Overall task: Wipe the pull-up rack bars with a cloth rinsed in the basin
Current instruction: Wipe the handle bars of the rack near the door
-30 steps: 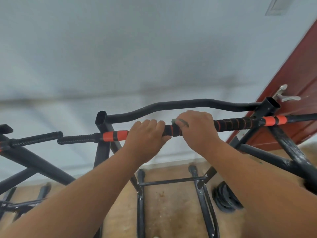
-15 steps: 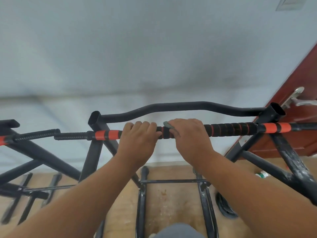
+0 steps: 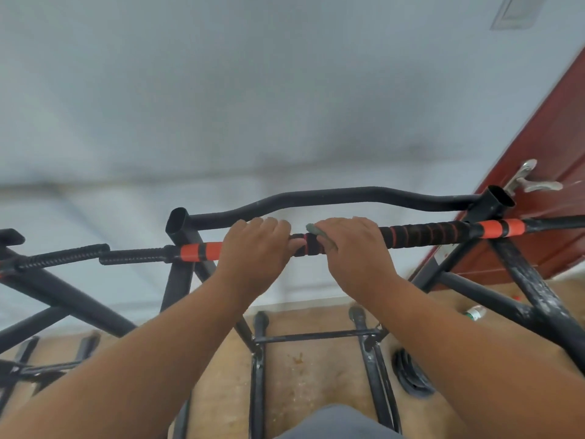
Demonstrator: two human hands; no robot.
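The pull-up rack's front bar [image 3: 424, 235], black foam with orange bands, runs across the middle of the head view. My left hand [image 3: 253, 253] grips this bar just right of the left orange band. My right hand [image 3: 354, 251] is curled over the bar beside it and holds a grey-green cloth [image 3: 315, 230] against the foam; only a small corner of the cloth shows past the fingers. A bare black curved bar [image 3: 348, 194] sits behind and above. No basin is in sight.
The rack's black legs and cross struts [image 3: 316, 337] stand on a tan floor below. A second black frame [image 3: 47, 286] is at the left. A red door [image 3: 538, 172] with a metal handle is at the right. Black weight plates [image 3: 408, 372] and a small bottle [image 3: 474, 312] lie on the floor.
Both hands have stayed on the bar; my right hand with the cloth has shifted slightly left toward the left hand. The view has tilted down a little.
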